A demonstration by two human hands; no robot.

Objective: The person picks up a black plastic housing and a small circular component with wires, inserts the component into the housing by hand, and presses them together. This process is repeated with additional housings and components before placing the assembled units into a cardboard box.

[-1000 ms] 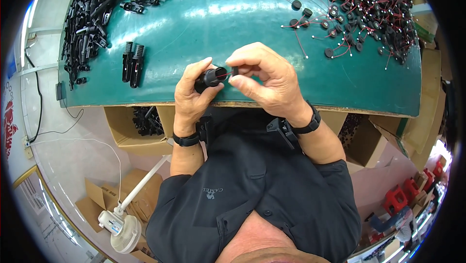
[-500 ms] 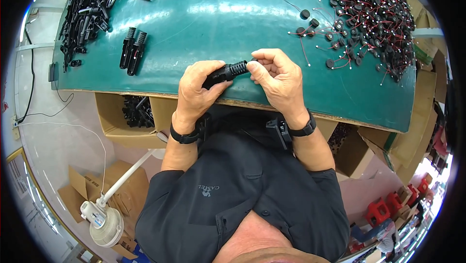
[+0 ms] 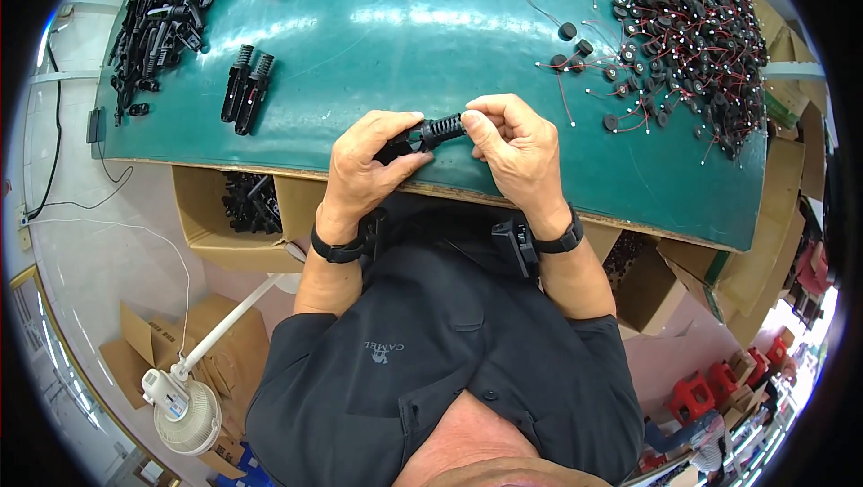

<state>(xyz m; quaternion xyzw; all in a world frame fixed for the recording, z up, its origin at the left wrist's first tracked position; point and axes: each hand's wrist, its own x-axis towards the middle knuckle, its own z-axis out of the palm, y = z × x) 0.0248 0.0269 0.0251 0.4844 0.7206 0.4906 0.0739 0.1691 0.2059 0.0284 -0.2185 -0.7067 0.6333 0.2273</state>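
My left hand (image 3: 373,159) is closed around a black plastic housing (image 3: 440,131) with a ribbed, spring-like end pointing right. At the tip of that end, the thumb and fingertips of my right hand (image 3: 512,138) are pinched together. What they hold is hidden behind the fingers. Two similar black housings (image 3: 244,91) lie side by side on the green tabletop (image 3: 395,64), left of my hands. To the far right is a large heap of small round black buzzer-like parts (image 3: 692,46) with red and black wires.
A pile of black housings (image 3: 162,28) covers the table's far left. Several loose wired parts (image 3: 559,62) lie near the heap's edge. Under the table stand an open cardboard box (image 3: 220,258) with black pieces and another box (image 3: 652,294). A white fan (image 3: 187,415) stands lower left.
My right fingertips have closed against the ribbed end, where a small dark piece showed between them before. The housing has turned slightly in my left hand.
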